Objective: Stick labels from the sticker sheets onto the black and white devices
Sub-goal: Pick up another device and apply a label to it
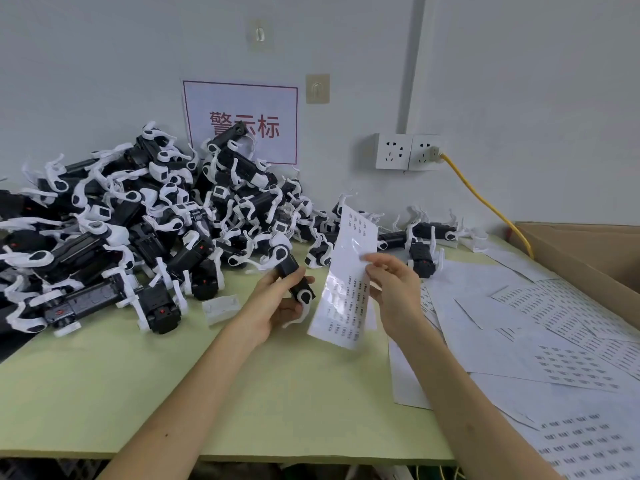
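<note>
The step in hand looks like the label pick. The left hand (277,310) has its grip curled round a black plastic device with white clip-like ends (291,270), held just above the pale green tabletop (242,393). The right hand (393,292) pinches a glossy white sticker sheet printed with small dark labels (343,296) by its right edge, upright and just beside the device. Whether a label is already peeled is too small to tell.

Next, I judge, a fingertip must lift one label off the sheet and press it flat on the black body, which calls for steadying the limp sheet.

Room is good toward the near tabletop edge. The heaped pile of like devices (138,216) crowds the left and back, loose white sticker sheets (561,362) cover the right, and a brown cardboard box (585,261) bounds that side.
</note>
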